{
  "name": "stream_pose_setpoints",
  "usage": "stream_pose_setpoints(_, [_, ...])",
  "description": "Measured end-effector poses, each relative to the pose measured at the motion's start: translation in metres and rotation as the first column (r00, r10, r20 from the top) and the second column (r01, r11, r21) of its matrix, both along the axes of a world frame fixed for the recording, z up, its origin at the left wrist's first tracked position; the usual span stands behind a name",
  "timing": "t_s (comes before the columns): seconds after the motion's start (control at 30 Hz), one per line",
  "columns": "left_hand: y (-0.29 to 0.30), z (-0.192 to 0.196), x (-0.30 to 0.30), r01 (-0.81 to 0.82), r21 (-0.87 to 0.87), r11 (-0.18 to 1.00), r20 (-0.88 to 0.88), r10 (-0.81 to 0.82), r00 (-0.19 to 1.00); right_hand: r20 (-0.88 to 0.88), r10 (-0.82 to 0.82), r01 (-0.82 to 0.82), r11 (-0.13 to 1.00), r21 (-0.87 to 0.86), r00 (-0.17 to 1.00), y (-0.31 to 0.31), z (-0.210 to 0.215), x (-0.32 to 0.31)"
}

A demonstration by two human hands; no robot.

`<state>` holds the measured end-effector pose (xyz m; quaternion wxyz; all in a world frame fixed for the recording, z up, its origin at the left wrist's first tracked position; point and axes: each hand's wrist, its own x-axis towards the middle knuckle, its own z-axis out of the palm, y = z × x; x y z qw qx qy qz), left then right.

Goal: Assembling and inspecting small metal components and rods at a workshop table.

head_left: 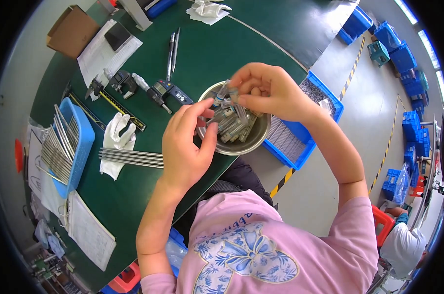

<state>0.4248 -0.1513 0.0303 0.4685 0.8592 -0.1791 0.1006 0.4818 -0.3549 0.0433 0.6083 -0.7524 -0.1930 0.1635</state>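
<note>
A round metal bowl (265, 134) at the table edge holds several small clear tubes (228, 123), some with blue or yellowish parts. My right hand (268, 93) is over the bowl's far right side, its thumb and fingers pinched on a small clear tube (233, 94). At the bowl's left rim is my left hand (187, 142), thumb and fingers curved and apart. Its fingertips are close to a tube with a blue band (217, 101); whether they touch it I cannot tell.
Left of the bowl lie a digital micrometer (170, 92), calipers (119, 105), a white glove (120, 139) and metal rods (131, 157). A blue basket (87, 134) of rods stands farther left. Blue crates (300, 142) sit right of the table. A person (403, 245) works at far right.
</note>
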Motion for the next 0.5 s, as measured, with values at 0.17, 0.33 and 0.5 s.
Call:
stream_pose_setpoints(0.17, [-0.018,0.009,0.0,0.025,-0.31,0.951,-0.189,-0.087,0.978,0.02,0.012,-0.014,0.994,0.109,1.0,0.014,0.005,-0.012])
stream_pose_setpoints(0.33, [-0.013,0.001,0.0,-0.059,-0.055,0.997,-0.192,0.048,0.98,0.689,0.199,0.164,0.891,-0.424,0.696,-0.001,0.004,-0.013])
stream_pose_setpoints(0.5, [-0.015,-0.012,0.008,-0.079,0.265,0.961,0.073,0.061,0.995,0.404,0.686,-0.192,0.619,-0.762,0.606,0.009,-0.002,-0.005])
